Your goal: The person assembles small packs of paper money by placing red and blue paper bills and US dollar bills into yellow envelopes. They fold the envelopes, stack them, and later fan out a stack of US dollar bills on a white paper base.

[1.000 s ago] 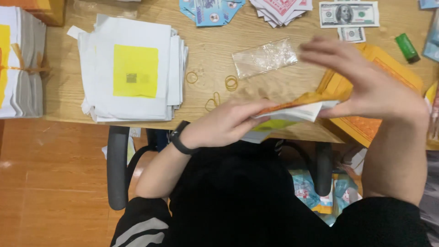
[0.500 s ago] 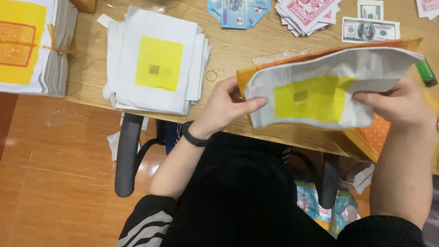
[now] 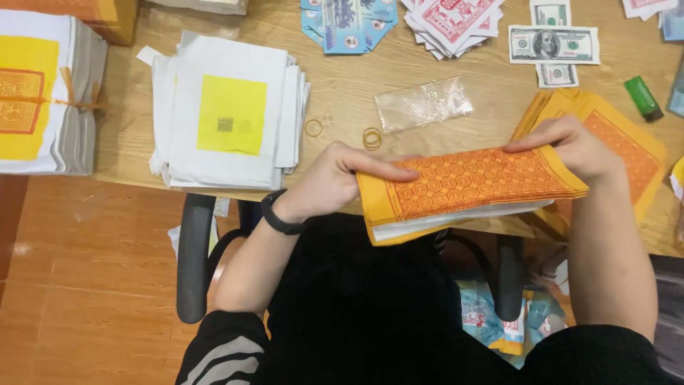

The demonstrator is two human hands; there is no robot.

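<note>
From the head view I see my left hand (image 3: 335,182) and my right hand (image 3: 573,150) holding a folded bundle of orange-patterned yellow paper (image 3: 467,187) between them, just over the near edge of the wooden table (image 3: 349,85) and above my lap. The left hand is closed on the bundle's left end, its thumb lying flat along the top edge and its fingers hidden underneath; a black wristband (image 3: 279,214) sits on that wrist. The right hand pinches the upper right corner, fingers pressed together on the top face. White sheets show at the bundle's lower edge, sandwiched inside the yellow cover. Just beyond the bundle on the table lie two rubber bands (image 3: 372,137), a third rubber band (image 3: 313,127) a little to their left, and a clear plastic bag (image 3: 424,104). Further left sits a stack of white sheets with a yellow square (image 3: 231,114), and at the far left edge a tied stack of yellow-printed paper (image 3: 43,96). Under my right hand lies a stack of yellow and orange sheets (image 3: 627,142). Along the far edge are banknote-style papers (image 3: 554,44) and a green lighter (image 3: 643,97).
</note>
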